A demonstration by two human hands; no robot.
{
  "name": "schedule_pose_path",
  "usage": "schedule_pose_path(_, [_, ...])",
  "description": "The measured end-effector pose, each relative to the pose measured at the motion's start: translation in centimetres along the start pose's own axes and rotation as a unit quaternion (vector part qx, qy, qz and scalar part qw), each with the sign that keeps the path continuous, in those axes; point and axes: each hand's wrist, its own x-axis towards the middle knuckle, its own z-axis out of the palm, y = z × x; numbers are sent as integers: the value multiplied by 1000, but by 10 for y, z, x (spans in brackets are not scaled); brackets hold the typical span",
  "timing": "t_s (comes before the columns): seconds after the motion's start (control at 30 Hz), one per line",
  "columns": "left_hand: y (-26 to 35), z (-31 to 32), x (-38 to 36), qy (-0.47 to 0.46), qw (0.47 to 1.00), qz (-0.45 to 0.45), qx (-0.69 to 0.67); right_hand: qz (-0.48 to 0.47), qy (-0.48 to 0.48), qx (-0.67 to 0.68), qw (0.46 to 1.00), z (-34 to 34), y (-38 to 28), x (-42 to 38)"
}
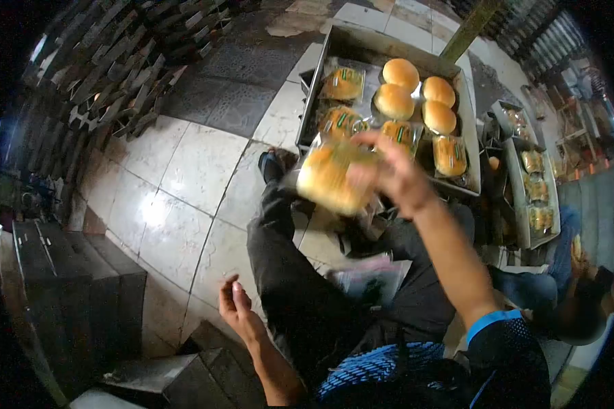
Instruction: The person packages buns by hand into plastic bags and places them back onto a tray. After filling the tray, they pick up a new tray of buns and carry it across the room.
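Hanging in the air in the right hand's grip, a golden wrapped bun is sitting just off the near-left corner of a metal tray, above the person's legs. Its outline is showing blurred, but clear plastic seems to be enclosing it. Judging by its look, the bun is probably weighing very little and yielding softly, so a hard pinch would likely be denting the crust or crushing the crumb. The film is likely behaving as a slick, crinkly skin, and fingers could be sliding on it. A broad, light hold across the sides, thumb opposite fingers, would be suiting it best; a loose edge of the film would be sparing the bread altogether.

The right hand is grasping the bun at its right side, with thumb and fingers closing around that end. The left hand is resting in the air beside the left thigh, its fingers loosely curling and nothing visible lying in them.

Beyond the bun, the tray is holding four bare buns and several labelled packets. Flat plastic bags are lying on the lap. Farther right, a second tray is carrying more packets, and another person in jeans is sitting near it.
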Motion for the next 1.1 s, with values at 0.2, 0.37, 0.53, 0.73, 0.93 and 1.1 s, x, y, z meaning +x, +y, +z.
schedule_pose_path(0.2, [18, 85, -32, -278, 946, 146, 84, -24, 312, -80, 946, -90, -12, 135])
schedule_pose_path(0.37, [-52, 113, -49, -440, 829, 237, 253, -224, 205, -385, 871, -50, 13, 31])
schedule_pose_path(0.53, [-26, 106, -51, -448, 818, 281, 227, -115, -81, -396, 907, -11, 97, -140])
schedule_pose_path(0.73, [-46, 123, -69, -377, 827, 321, 266, -49, 22, -404, 913, -7, 109, -178])
schedule_pose_path(0.93, [-6, 112, -58, -448, 846, 209, 201, -235, 241, -344, 877, -21, 48, -164])
schedule_pose_path(1.1, [-11, 113, -49, -328, 905, -158, -220, -235, 278, -252, 897, -22, 34, -154])
